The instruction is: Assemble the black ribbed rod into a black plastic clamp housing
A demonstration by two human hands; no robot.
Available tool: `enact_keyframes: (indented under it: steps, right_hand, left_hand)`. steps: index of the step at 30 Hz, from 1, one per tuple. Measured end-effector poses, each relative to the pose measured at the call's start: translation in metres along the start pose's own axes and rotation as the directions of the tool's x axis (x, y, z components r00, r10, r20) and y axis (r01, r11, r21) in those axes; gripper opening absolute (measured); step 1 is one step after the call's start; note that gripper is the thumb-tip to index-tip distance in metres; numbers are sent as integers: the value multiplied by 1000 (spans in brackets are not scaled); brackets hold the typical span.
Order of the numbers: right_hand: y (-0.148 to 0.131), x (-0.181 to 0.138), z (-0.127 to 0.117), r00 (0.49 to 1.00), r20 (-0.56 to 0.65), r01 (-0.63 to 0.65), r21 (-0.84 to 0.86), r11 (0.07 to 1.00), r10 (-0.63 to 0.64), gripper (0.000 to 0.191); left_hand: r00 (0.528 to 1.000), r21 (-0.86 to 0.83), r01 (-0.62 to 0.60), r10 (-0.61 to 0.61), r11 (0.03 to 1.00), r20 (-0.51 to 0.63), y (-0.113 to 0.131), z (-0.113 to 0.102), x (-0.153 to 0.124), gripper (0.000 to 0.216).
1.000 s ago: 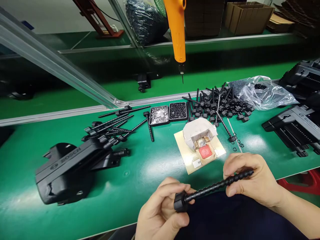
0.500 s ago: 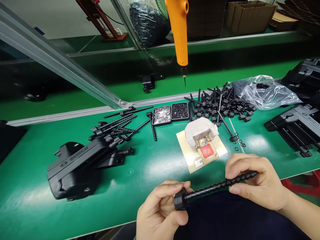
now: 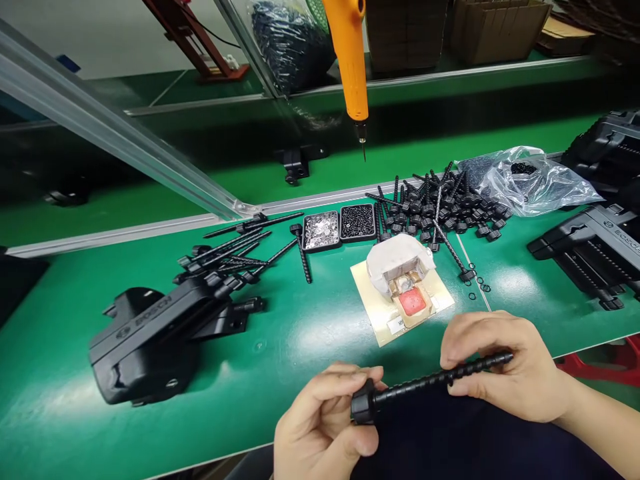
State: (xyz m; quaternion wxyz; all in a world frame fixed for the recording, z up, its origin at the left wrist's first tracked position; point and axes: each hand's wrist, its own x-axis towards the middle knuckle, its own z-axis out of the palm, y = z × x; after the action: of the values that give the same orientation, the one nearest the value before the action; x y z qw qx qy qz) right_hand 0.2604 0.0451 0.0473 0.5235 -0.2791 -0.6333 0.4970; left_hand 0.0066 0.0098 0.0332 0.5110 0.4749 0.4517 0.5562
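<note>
A long black ribbed plastic rod with a knob at one end (image 3: pixel 430 381) is held level between both hands, just above the near edge of the green counter (image 3: pixel 280 333) and over the person's dark lap. The left hand (image 3: pixel 320 420) pinches the knob end, thumb and fingers closed around it. The right hand (image 3: pixel 500 363) is closed on the other part of the rod, fingers curled over the top and thumb beneath, with the rod's tip sticking out past the knuckles.

Just beyond the hands lies a tan card carrying a white lump, brass parts and a red pad (image 3: pixel 403 287). A few small black rubber rings (image 3: pixel 477 285) lie scattered on the counter to its right. Farther back sit two small square black trays side by side, the left one of silvery bits (image 3: pixel 321 230) and the right one of tiny black pieces (image 3: pixel 357 221). To their right is a heap of more black ribbed rods (image 3: pixel 440 207), and next to it a crumpled clear plastic bag (image 3: pixel 530 180) with dark contents. To the left, a large black moulded plastic housing (image 3: pixel 150 340) rests on the counter, with a loose bundle of thin black rods (image 3: pixel 230 253) behind it. More black housings (image 3: pixel 590 253) stand at the right edge. An orange electric screwdriver (image 3: pixel 350 60) hangs bit-down above the back of the counter.
</note>
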Motion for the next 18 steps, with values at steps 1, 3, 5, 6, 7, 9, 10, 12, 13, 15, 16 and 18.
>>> enact_keyframes:
  steps: [1,3,5,6,7,9,10,12,13,15,16,18]
  right_hand:
    - [0,0,0,1000,-13,-25,27,999,26,25]
    - [-1,0,0,998,-32,-52,46,998,53,24]
    - [-2,1,-1,999,-34,-34,18,999,35,16]
    - [-3,2,-2,999,-29,-18,-5,1000,18,12]
    - [-4,3,-2,1000,-18,-2,-26,1000,1,9]
    - [-5,4,-3,1000,-3,4,-66,998,-4,9]
    - [-6,5,-3,1000,2,-4,-89,996,4,9]
    - [-5,5,-3,1000,0,-17,-116,993,17,10]
    - [-4,4,-2,1000,3,-19,-110,994,19,9]
    - [-1,3,-1,1000,28,12,-66,998,-10,8]
    - [0,1,0,999,42,33,-39,999,-32,11]
    - [3,-2,2,998,48,25,44,999,-28,24]
  left_hand:
    - [1000,-4,12,-12,1000,2,-1,-2,-1,34]
    - [999,-31,34,-34,999,4,-2,-5,-3,35]
    - [998,-62,55,-54,997,17,-3,-6,-5,34]
    - [998,-73,63,-61,995,27,-4,-6,-5,33]
    - [997,-80,67,-64,995,37,-4,-5,-5,33]
    - [997,-85,66,-62,994,44,-3,-4,-5,31]
    - [997,-83,67,-63,994,43,-3,-4,-5,31]
    - [997,-79,65,-62,995,43,-2,-3,-5,30]
    - [997,-77,63,-59,995,45,-2,-2,-5,30]
    - [997,-73,48,-44,996,58,-1,-2,-4,29]
    - [997,-72,39,-34,997,65,-1,-3,-4,29]
    - [997,-75,25,-20,997,74,0,-3,-4,29]
